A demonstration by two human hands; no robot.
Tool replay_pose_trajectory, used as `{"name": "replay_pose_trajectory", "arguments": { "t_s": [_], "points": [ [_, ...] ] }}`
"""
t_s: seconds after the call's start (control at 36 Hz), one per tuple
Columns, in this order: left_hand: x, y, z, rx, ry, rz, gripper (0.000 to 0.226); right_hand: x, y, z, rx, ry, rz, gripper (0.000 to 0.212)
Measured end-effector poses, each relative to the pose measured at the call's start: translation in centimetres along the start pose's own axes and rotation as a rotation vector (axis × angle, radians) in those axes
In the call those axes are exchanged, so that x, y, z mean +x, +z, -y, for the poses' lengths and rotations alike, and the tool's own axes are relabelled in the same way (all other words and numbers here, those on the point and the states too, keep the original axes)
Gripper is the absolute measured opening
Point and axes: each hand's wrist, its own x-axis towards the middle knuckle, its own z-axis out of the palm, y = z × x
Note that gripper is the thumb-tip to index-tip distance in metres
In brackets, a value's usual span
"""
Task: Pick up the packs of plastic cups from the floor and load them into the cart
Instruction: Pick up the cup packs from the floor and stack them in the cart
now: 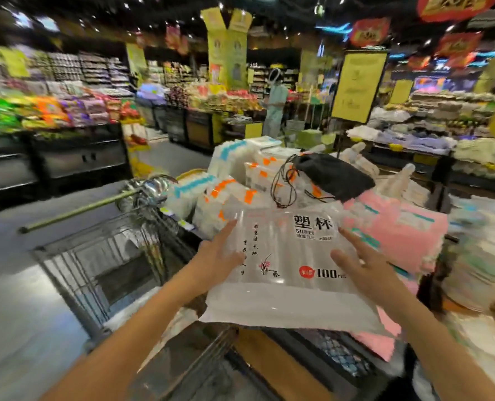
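Observation:
A clear pack of plastic cups (286, 264) with black lettering and a red "100" mark lies flat on the load in the wire cart (101, 273). My left hand (220, 256) presses its left edge with straight fingers. On the pack's right side, my right hand (362, 264) rests with fingers spread. Pink packs (396, 227) lie beside it on the right. More packs with orange and blue labels (226, 195) are piled further in. A black drawstring pouch (330, 175) sits on top of the pile.
A pole with a shiny metal head (142, 192) sticks out to the left over the cart. Grey floor (17, 308) spreads left. Dark produce counters (75, 160) line the aisle. A person in light clothes (275, 108) stands far ahead. Stacked goods (477, 270) crowd the right.

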Motion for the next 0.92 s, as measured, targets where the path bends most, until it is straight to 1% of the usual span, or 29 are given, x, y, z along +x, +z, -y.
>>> {"name": "replay_pose_trajectory", "arguments": {
  "t_s": [0.11, 0.22, 0.33, 0.42, 0.56, 0.67, 0.81, 0.92],
  "points": [
    [-0.8, -4.0, 5.8, -0.034, -0.095, -0.051, 0.073, 2.9, 6.4, 2.4, 0.025, -0.042, 0.102, 0.059],
    [-1.6, -6.6, 11.7, -0.115, -0.157, -0.107, 0.079, 5.6, 12.1, 4.4, 0.006, -0.073, 0.182, 0.059],
    [-2.0, -8.1, 17.8, -0.154, -0.232, -0.148, 0.079, 8.2, 17.2, 5.7, -0.023, -0.105, 0.284, 0.058],
    [-2.3, -8.5, 20.5, -0.200, -0.304, -0.199, 0.080, 10.4, 20.8, 6.1, -0.040, -0.123, 0.382, 0.059],
    [-2.1, -7.8, 23.6, -0.306, -0.392, -0.269, 0.082, 14.9, 26.6, 6.0, -0.113, -0.203, 0.499, 0.060],
    [-0.7, -6.1, 26.9, -0.334, -0.479, -0.372, 0.081, 19.1, 31.5, 5.2, -0.137, -0.239, 0.626, 0.062],
    [0.7, -2.4, 31.5, -0.322, -0.712, -0.484, 0.082, 23.7, 38.8, 2.3, -0.120, -0.283, 0.770, 0.065],
    [2.1, 1.3, 34.3, -0.340, -0.857, -0.569, 0.084, 25.3, 44.8, -1.1, -0.149, -0.242, 0.886, 0.068]
  ]
}}
